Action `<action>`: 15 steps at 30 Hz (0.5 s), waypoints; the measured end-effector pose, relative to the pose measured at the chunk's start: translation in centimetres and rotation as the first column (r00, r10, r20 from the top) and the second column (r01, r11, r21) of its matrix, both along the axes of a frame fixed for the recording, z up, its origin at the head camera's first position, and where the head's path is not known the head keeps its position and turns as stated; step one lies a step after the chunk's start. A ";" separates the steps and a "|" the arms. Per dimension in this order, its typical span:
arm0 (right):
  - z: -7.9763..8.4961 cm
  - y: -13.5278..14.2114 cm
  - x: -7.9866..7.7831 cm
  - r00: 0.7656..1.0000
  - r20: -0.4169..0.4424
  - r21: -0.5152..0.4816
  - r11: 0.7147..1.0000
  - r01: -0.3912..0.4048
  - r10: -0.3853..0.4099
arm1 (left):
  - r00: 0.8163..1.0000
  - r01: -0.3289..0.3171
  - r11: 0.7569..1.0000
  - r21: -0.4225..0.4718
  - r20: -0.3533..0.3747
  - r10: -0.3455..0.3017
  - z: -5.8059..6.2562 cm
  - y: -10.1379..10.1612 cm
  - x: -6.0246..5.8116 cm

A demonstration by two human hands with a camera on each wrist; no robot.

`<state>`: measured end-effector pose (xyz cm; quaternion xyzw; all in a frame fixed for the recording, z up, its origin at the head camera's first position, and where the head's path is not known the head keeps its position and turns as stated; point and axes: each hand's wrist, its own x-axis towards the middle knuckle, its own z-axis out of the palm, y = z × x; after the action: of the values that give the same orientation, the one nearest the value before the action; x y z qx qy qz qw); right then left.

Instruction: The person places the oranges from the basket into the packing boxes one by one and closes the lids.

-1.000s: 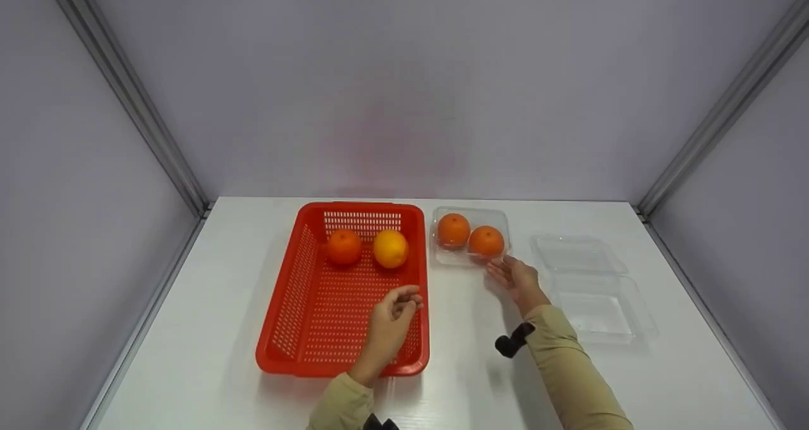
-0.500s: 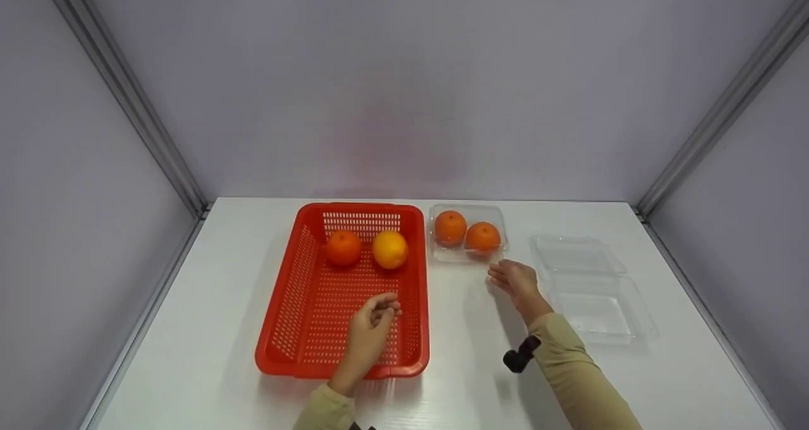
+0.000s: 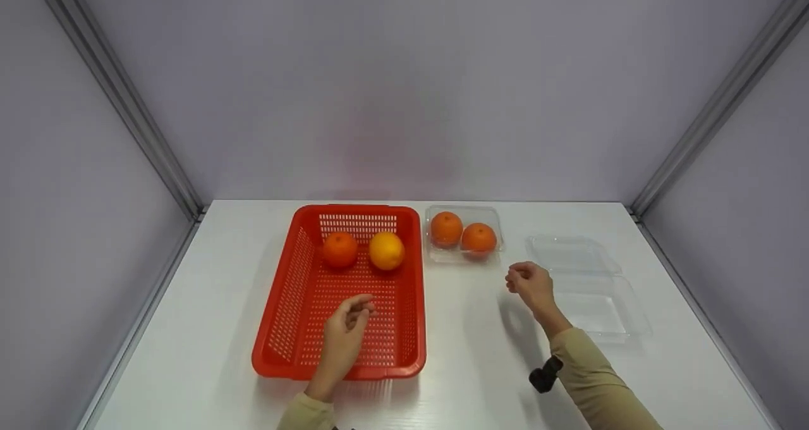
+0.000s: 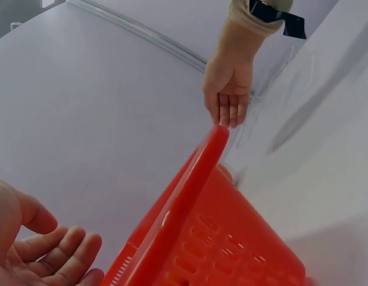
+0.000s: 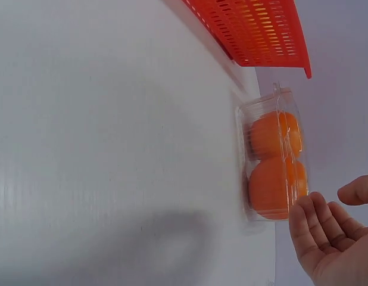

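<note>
My left hand (image 3: 344, 335) hovers over the front part of a red plastic basket (image 3: 260, 341), its fingers loosely bent and nothing in them. Toward the back of that basket lie an orange (image 3: 340, 250) and a yellower orange-like fruit (image 3: 387, 251). My right hand (image 3: 533, 286) is in the air above the table, holding nothing, its fingers relaxed in the right wrist view. Just beyond it, to the left, a clear plastic box (image 5: 261, 107) contains two oranges, one at the left (image 3: 446, 229) and one at the right (image 3: 478, 238).
A second clear plastic container (image 3: 591, 297), unfolded with its lid spread backward, lies on the white table (image 3: 468, 354) at the right. Pale walls (image 3: 404, 88) rise behind the table and at both sides.
My right hand has drawn back to the right, away from the box with two oranges. My left hand has shifted left over the basket. The fruits stay in place.
</note>
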<state>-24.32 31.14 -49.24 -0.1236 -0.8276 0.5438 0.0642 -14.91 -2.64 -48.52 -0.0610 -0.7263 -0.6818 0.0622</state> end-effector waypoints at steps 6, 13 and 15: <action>0.3 1.2 1.0 0.997 -0.061 0.215 0.976 -0.025 0.039 | 0.999 -0.048 0.998 -0.038 0.006 0.048 -0.3 -1.6 -0.2; 0.7 3.2 2.0 0.990 -0.133 0.416 0.909 0.020 0.039 | 0.986 -0.161 0.985 -0.055 0.035 0.163 -0.6 -3.9 -0.8; 0.6 3.8 2.3 0.988 -0.154 0.461 0.886 0.046 0.029 | 0.981 -0.188 0.980 -0.063 0.043 0.191 -0.6 -4.5 -0.8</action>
<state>-22.06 34.91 -48.66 -0.0653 -0.9252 0.3383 0.1590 -15.74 -7.13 -49.14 0.0233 -0.7497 -0.6527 0.1073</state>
